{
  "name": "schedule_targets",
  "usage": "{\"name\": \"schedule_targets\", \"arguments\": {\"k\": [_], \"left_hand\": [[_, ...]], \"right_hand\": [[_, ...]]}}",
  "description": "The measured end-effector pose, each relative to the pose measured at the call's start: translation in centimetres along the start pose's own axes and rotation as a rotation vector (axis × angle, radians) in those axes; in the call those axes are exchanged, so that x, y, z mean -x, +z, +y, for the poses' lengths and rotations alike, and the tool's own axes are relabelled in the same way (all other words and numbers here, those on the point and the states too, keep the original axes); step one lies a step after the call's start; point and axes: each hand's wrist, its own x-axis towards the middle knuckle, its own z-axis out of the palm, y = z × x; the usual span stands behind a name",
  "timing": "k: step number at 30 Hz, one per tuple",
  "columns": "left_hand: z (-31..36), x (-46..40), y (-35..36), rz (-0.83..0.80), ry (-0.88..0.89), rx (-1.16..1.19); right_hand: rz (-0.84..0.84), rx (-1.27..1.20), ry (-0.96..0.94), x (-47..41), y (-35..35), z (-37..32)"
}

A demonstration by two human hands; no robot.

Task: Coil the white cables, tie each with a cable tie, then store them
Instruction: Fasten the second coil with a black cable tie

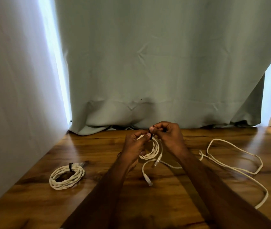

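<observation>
My left hand (135, 146) grips a coiled white cable (154, 150) raised a little above the wooden table (98, 146). My right hand (167, 134) pinches a black cable tie (150, 133) wrapped round the top of that coil. Two plug ends dangle below the coil, and one plug (148, 180) lies on the wood. A second white coil (66, 176), bound with a black tie (70, 167), lies flat at the left. A loose uncoiled white cable (234, 164) sprawls across the right side of the table.
A grey-green curtain (156, 71) hangs at the back, its hem resting on the table's far edge. A pale wall (15, 96) borders the table on the left. Bright light shows beside the curtain on both sides.
</observation>
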Motion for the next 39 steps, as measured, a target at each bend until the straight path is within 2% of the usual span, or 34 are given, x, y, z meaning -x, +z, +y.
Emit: {"name": "schedule_targets", "arguments": {"k": [3, 7, 12, 18, 23, 27, 30, 33, 39], "left_hand": [[0.3, 0.2, 0.4, -0.006, 0.001, -0.044], [0.3, 0.5, 0.4, -0.021, 0.008, -0.012], [0.3, 1.4, 1.3, -0.232, -0.031, 0.103], [0.1, 0.8, 0.8, -0.162, -0.080, 0.129], [0.3, 1.0, 0.7, -0.317, -0.148, 0.193], [0.0, 0.9, 0.7, -0.309, -0.146, 0.134], [-0.3, 0.9, 0.9, -0.228, -0.138, 0.137], [-0.2, 0.8, 0.9, -0.234, -0.124, 0.149], [-0.1, 0.9, 0.8, -0.223, -0.123, 0.048]], "right_hand": [[0.057, -0.077, -0.009, 0.0, -0.2, -0.4], [0.181, -0.223, 0.076, -0.2, -0.4, -0.1], [0.253, -0.309, 0.259, -0.7, -1.1, 1.1], [0.304, -0.242, 0.124, -1.0, -1.0, 0.4], [0.314, -0.122, 0.136, -0.9, -1.2, 1.1], [0.340, -0.106, 0.125, -0.8, -0.7, 1.0], [0.311, -0.220, 0.056, -0.6, -0.3, 0.0], [0.225, -0.294, 0.028, -0.3, -0.7, -0.5], [0.130, -0.227, 0.014, -0.1, -0.3, -0.7]]}}
